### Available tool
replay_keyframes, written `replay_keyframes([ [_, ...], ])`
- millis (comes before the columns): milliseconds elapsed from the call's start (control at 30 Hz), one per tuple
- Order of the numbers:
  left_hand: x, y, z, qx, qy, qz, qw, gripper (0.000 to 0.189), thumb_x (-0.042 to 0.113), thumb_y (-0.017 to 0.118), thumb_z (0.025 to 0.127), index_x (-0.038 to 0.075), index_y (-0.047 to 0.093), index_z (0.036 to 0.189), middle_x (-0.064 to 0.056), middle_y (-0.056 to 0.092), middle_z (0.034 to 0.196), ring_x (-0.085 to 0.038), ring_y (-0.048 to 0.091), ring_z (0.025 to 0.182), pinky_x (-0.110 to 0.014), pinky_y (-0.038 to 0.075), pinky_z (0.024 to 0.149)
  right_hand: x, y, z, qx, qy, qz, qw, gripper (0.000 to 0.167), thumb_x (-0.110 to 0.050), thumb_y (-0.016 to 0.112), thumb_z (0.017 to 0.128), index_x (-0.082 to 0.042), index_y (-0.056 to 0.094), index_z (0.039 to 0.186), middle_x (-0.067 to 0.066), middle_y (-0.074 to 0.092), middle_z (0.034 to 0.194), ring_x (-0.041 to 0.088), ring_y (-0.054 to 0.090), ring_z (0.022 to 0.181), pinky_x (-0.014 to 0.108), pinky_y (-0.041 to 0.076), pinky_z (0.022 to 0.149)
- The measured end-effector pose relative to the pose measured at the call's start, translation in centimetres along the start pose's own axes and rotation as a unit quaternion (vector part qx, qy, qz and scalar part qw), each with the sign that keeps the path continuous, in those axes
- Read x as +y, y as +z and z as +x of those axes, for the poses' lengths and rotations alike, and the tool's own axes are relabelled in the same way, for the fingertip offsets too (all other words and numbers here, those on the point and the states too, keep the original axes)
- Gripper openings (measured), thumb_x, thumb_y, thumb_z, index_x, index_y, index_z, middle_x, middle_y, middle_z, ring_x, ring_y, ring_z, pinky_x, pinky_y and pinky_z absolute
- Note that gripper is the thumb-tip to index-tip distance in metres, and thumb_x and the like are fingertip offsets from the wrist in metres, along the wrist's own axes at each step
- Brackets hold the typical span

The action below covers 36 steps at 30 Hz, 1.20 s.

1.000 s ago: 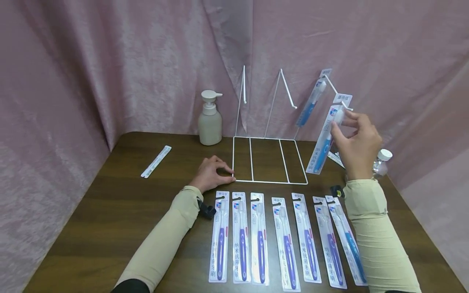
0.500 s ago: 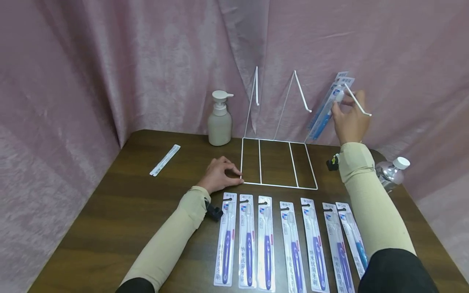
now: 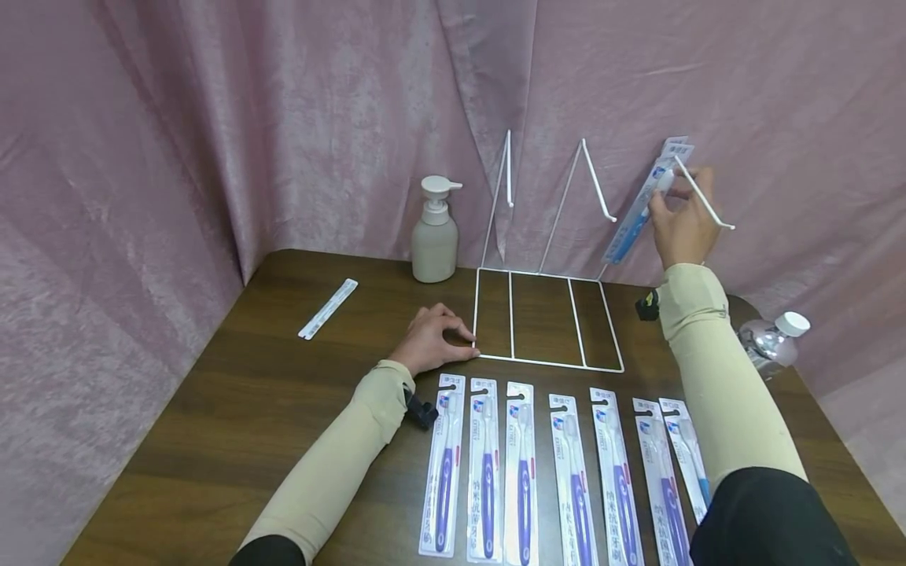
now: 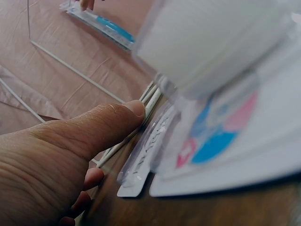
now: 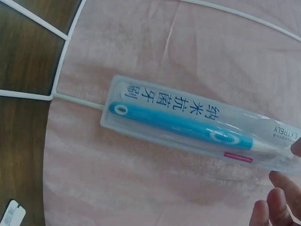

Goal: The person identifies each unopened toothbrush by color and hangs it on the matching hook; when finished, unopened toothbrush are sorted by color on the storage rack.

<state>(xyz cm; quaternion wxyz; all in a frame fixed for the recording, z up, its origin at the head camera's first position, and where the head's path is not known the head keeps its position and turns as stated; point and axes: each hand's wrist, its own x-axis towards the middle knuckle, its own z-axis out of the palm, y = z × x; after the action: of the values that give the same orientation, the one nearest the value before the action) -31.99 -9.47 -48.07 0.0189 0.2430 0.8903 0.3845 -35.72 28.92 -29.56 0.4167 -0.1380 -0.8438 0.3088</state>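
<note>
My left hand (image 3: 433, 339) pinches the near left corner of a white wire rack (image 3: 543, 363), and its thumb (image 4: 110, 122) lies along the wire in the left wrist view. With thumb and fingertips, my right hand (image 3: 685, 224) holds a packaged blue toothbrush (image 5: 174, 127) by its upper part. That pack hangs tilted at the back of the rack's right-hand hook (image 3: 701, 192), in front of another pack that it mostly covers. The middle hook (image 3: 598, 181) and the left hook (image 3: 510, 169) bear nothing.
Several packaged toothbrushes (image 3: 487, 472) lie in a row at the table's front, mostly purple. A pump bottle (image 3: 435, 244) stands behind the left hand. A narrow white strip (image 3: 328, 309) lies to the left. Beside the right forearm is a clear bottle (image 3: 771, 343).
My right hand has slid the blue toothbrush pack back along the right hook, from its front end up against the pack behind. The left hand keeps its pinch on the rack.
</note>
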Motion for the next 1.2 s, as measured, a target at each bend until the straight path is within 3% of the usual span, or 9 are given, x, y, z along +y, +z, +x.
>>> replay_keyframes([
  [133, -0.1, 0.1, 0.0, 0.0, 0.007, -0.004, 1.0, 0.022, 0.043, 0.094, 0.079, 0.032, 0.082, 0.093, 0.004, 0.06, 0.116, -0.022, 0.048, 0.11, -0.042, 0.04, 0.097, 0.3, -1.3, -0.5, -0.042, 0.031, 0.01, 0.9986, 0.052, -0.03, 0.072, 0.094, -0.023, 0.053, 0.141, 0.001, 0.074, 0.131, 0.036, 0.067, 0.12, 0.046, 0.047, 0.093],
  [233, -0.4, -0.1, 0.0, 0.0, 0.011, -0.003, 0.9999, 0.022, 0.043, 0.094, 0.079, 0.031, 0.083, 0.094, 0.003, 0.06, 0.117, -0.023, 0.049, 0.111, -0.043, 0.04, 0.098, 0.5, -2.8, -1.5, -0.072, 0.041, 0.017, 0.9965, 0.056, -0.031, 0.073, 0.093, -0.023, 0.051, 0.144, 0.002, 0.072, 0.134, 0.032, 0.065, 0.121, 0.034, 0.044, 0.09],
  [400, -0.9, -0.6, 0.1, -0.004, 0.004, 0.004, 1.0, 0.025, 0.046, 0.092, 0.081, 0.03, 0.083, 0.097, 0.001, 0.06, 0.12, -0.025, 0.049, 0.112, -0.044, 0.042, 0.098, 1.4, -6.6, -4.9, -0.149, -0.028, -0.024, 0.9881, 0.039, -0.027, 0.071, 0.096, -0.009, 0.065, 0.13, 0.014, 0.075, 0.122, 0.014, 0.064, 0.084, 0.023, 0.038, 0.073],
  [500, -1.2, -1.2, 0.2, -0.004, -0.004, 0.006, 1.0, 0.025, 0.047, 0.092, 0.081, 0.03, 0.083, 0.098, 0.0, 0.06, 0.12, -0.025, 0.048, 0.113, -0.045, 0.042, 0.097, 2.7, -9.4, -7.2, -0.243, -0.077, -0.062, 0.9649, 0.03, -0.026, 0.071, 0.1, -0.008, 0.069, 0.124, 0.019, 0.076, 0.116, 0.016, 0.066, 0.084, 0.031, 0.042, 0.074],
  [633, -1.4, -2.1, 0.6, -0.004, 0.0, 0.005, 1.0, 0.025, 0.047, 0.091, 0.081, 0.03, 0.083, 0.099, 0.0, 0.059, 0.12, -0.026, 0.048, 0.112, -0.045, 0.042, 0.097, 5.3, -12.9, -10.5, -0.394, -0.106, -0.09, 0.9086, 0.03, -0.023, 0.072, 0.102, -0.005, 0.068, 0.126, 0.021, 0.075, 0.105, 0.036, 0.071, 0.096, 0.044, 0.049, 0.076],
  [733, -1.5, -2.4, 0.7, -0.007, 0.001, 0.008, 0.9999, 0.026, 0.048, 0.091, 0.081, 0.031, 0.083, 0.1, 0.0, 0.059, 0.122, -0.026, 0.047, 0.114, -0.045, 0.041, 0.098, 7.6, -14.8, -13.3, -0.47, -0.088, -0.102, 0.8723, 0.034, -0.024, 0.074, 0.101, -0.004, 0.067, 0.128, 0.012, 0.074, 0.102, 0.035, 0.071, 0.093, 0.052, 0.054, 0.076],
  [800, -1.5, -2.6, 0.9, -0.008, -0.005, 0.009, 0.9999, 0.026, 0.049, 0.091, 0.081, 0.032, 0.083, 0.1, 0.0, 0.059, 0.123, -0.025, 0.046, 0.115, -0.045, 0.041, 0.099, 8.8, -15.6, -14.8, -0.489, -0.073, -0.11, 0.862, 0.038, -0.027, 0.076, 0.099, -0.005, 0.067, 0.129, 0.007, 0.073, 0.102, 0.033, 0.069, 0.096, 0.056, 0.053, 0.08],
  [967, -1.3, -2.9, 1.0, -0.009, -0.015, 0.002, 0.9998, 0.026, 0.049, 0.091, 0.081, 0.033, 0.083, 0.1, 0.0, 0.058, 0.124, -0.026, 0.045, 0.116, -0.046, 0.04, 0.1, 10.6, -16.7, -17.6, -0.498, -0.052, -0.11, 0.8586, 0.05, -0.029, 0.082, 0.094, -0.004, 0.065, 0.133, 0.011, 0.071, 0.109, 0.04, 0.068, 0.104, 0.065, 0.05, 0.085],
  [1200, -1.0, -2.5, 0.7, -0.014, -0.019, 0.009, 0.9997, 0.026, 0.049, 0.091, 0.081, 0.033, 0.083, 0.101, 0.0, 0.058, 0.124, -0.026, 0.046, 0.117, -0.046, 0.04, 0.1, 11.4, -16.8, -19.1, -0.486, -0.055, -0.118, 0.8644, 0.049, -0.026, 0.082, 0.094, -0.003, 0.065, 0.134, 0.018, 0.067, 0.111, 0.041, 0.064, 0.102, 0.065, 0.05, 0.081],
])
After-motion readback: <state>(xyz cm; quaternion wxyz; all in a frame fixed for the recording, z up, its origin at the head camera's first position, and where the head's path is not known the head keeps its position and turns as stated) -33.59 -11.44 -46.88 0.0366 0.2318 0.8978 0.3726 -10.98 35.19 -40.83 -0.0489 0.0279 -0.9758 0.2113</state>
